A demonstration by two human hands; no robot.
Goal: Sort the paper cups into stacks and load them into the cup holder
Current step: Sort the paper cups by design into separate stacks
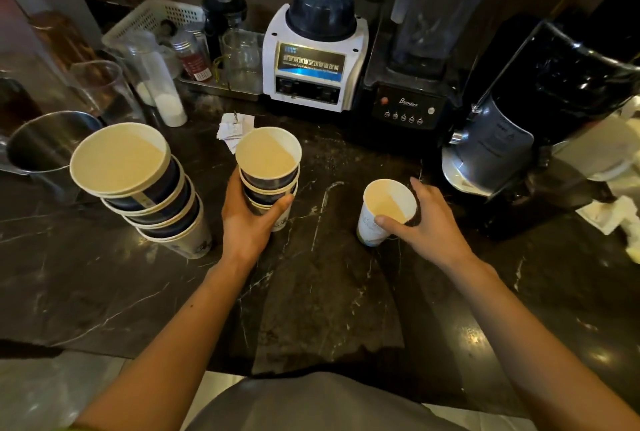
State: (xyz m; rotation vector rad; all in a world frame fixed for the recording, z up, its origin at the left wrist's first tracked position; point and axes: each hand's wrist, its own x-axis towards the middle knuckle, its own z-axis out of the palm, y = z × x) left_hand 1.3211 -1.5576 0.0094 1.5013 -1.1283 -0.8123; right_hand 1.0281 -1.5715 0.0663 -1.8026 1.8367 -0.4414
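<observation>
On the dark marble counter (346,292) stand three groups of paper cups. A tall stack of wide cups (138,184) with dark bands leans at the left. In the middle, my left hand (247,219) grips a shorter stack of narrower cups (268,167), thumb on its right side. To the right, my right hand (426,222) holds a single white cup (384,209), thumb on its near rim and fingers behind it. The single cup stands upright, about a hand's width from the middle stack. No cup holder shows in view.
A white blender (313,60) and a black blender (410,84) stand at the back, a black and silver machine (519,139) at the right. A steel pitcher (45,150), clear glasses (104,91), a white basket (152,20) and paper slips (233,129) crowd the left and back.
</observation>
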